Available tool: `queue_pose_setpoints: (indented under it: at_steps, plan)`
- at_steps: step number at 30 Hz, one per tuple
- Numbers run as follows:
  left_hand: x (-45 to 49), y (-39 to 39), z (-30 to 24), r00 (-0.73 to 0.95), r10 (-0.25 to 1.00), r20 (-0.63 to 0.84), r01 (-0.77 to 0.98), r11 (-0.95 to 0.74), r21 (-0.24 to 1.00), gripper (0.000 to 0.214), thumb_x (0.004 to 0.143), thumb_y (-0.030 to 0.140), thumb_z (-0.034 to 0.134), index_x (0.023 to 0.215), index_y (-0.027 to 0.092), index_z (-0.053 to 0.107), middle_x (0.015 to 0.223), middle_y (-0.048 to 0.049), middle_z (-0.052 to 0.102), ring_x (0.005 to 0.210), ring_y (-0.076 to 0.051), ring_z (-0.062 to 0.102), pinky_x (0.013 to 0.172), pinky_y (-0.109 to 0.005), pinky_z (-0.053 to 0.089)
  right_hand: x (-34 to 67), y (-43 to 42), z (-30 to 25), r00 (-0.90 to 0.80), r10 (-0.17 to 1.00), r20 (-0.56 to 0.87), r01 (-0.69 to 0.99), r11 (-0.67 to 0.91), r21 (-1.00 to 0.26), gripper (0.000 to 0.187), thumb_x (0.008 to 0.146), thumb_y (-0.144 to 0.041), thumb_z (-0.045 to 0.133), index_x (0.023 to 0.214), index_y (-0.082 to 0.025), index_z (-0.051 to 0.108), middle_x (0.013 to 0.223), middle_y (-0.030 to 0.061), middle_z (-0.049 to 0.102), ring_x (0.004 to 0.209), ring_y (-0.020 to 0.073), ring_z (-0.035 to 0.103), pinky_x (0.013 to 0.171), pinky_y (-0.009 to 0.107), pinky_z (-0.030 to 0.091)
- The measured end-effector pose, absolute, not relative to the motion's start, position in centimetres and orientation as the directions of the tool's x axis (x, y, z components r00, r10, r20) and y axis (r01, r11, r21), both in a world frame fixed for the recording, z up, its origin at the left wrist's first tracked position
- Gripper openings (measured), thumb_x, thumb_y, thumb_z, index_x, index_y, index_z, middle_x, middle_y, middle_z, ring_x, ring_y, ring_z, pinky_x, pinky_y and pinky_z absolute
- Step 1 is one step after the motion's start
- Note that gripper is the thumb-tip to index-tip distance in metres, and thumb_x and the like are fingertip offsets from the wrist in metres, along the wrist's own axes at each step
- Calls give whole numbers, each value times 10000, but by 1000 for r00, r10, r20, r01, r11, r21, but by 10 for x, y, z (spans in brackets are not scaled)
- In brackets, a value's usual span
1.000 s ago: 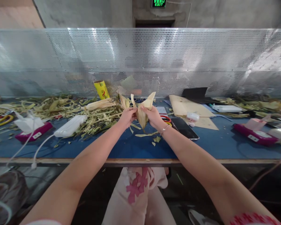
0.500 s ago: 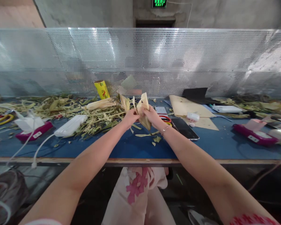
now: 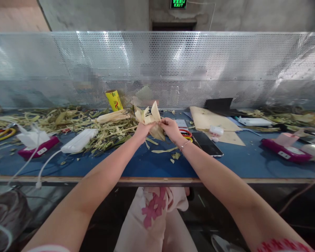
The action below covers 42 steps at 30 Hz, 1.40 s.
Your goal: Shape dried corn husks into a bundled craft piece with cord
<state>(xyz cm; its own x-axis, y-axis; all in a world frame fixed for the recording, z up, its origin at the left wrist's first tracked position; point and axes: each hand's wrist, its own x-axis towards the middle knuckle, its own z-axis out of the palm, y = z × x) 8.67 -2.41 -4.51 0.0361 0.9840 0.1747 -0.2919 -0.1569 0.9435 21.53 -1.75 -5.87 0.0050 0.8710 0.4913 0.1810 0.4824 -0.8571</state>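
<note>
A pale dried corn husk piece [image 3: 157, 132] is held up between both hands above the blue table. My left hand [image 3: 144, 131] pinches it from the left, fingers closed. From the right, my right hand [image 3: 171, 128] grips the same husk near its middle, thumb and fingertips pressed together. Cream leaf tips stand up above the fingers, and a darker, tan part hangs below. Left of my hands lies a heap of dry husk strips [image 3: 112, 131], with a bundle of pale husks [image 3: 114, 116] on top.
Beside my right wrist lie red-and-yellow-handled scissors [image 3: 186, 134] and a black phone [image 3: 207, 144]. Brown paper [image 3: 208, 120] and a white earphone case [image 3: 216, 131] lie farther right. A white power strip [image 3: 79, 140] and a yellow tube [image 3: 114, 100] are at left. A perforated metal screen [image 3: 168, 56] stands behind.
My left hand has shifted slightly left and up, and my right hand has drawn back to the husk's edge. The husk's upper leaves have spread and tilted leftward.
</note>
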Motion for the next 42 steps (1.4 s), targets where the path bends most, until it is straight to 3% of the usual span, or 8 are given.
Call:
queue_pose_setpoints:
  at_steps: [9, 15, 20, 22, 25, 28, 35, 42]
  plan:
    - [85, -21, -45, -25, 996, 81, -388, -84, 918, 268, 530, 158, 713, 773, 119, 607, 584, -4, 622, 569, -147, 597, 619, -292, 492, 211, -15, -58, -8, 833, 553, 163, 547, -821, 212, 634, -397, 576, 652, -191, 529, 614, -28, 522, 591, 111, 455, 610, 258, 395]
    - [86, -20, -44, -94, 995, 44, -336, -73, 939, 202, 606, 178, 659, 789, 134, 585, 567, 4, 604, 545, -139, 582, 589, -279, 475, 211, -13, -61, -35, 906, 421, 167, 421, -892, 200, 575, -322, 611, 711, -192, 540, 643, -20, 558, 610, 123, 512, 612, 268, 420]
    - [84, -25, -39, 69, 996, 56, -394, -25, 919, 133, 655, 246, 608, 741, 149, 577, 580, 9, 592, 505, -103, 536, 503, -227, 424, 213, -12, -65, -19, 905, 426, 271, 414, -869, 139, 607, -299, 584, 657, -173, 551, 590, -25, 540, 560, 109, 483, 576, 262, 393]
    - [85, -27, -38, 153, 984, 88, -427, -15, 904, 67, 637, 173, 591, 693, 145, 566, 585, 14, 585, 516, -81, 527, 501, -204, 417, 214, -12, -65, -16, 914, 404, 218, 398, -891, 163, 623, -332, 571, 643, -172, 545, 544, -37, 515, 508, 94, 439, 521, 246, 362]
    - [86, -28, -38, 252, 957, 141, -420, -23, 907, 154, 585, 62, 613, 717, 136, 583, 643, 13, 608, 584, -62, 557, 591, -189, 449, 216, -15, -64, -30, 935, 353, 67, 355, -933, 208, 616, -371, 575, 662, -169, 547, 500, -56, 484, 452, 74, 384, 472, 231, 329]
    - [87, -25, -41, 274, 951, 144, -379, -31, 925, 196, 565, 66, 684, 741, 117, 614, 687, -2, 630, 618, -53, 572, 659, -192, 459, 216, -17, -61, -1, 932, 363, 20, 363, -931, 213, 596, -341, 587, 704, -157, 578, 562, -34, 543, 484, 82, 424, 492, 236, 359]
    - [89, -23, -48, 191, 965, 177, -323, -109, 940, 277, 479, 179, 784, 702, 102, 640, 646, -3, 630, 589, -62, 552, 655, -223, 453, 215, -22, -56, 62, 859, 508, 287, 472, -833, 114, 641, -263, 543, 682, -174, 601, 653, 12, 604, 600, 133, 504, 612, 282, 425]
    - [86, -21, -47, 78, 971, 227, -314, -192, 930, 222, 494, 242, 763, 610, 110, 627, 580, 14, 602, 559, -61, 524, 603, -200, 427, 210, -29, -55, -126, 710, 693, 498, 649, -575, 189, 713, -129, 399, 627, -186, 558, 701, 46, 508, 724, 168, 492, 724, 308, 428]
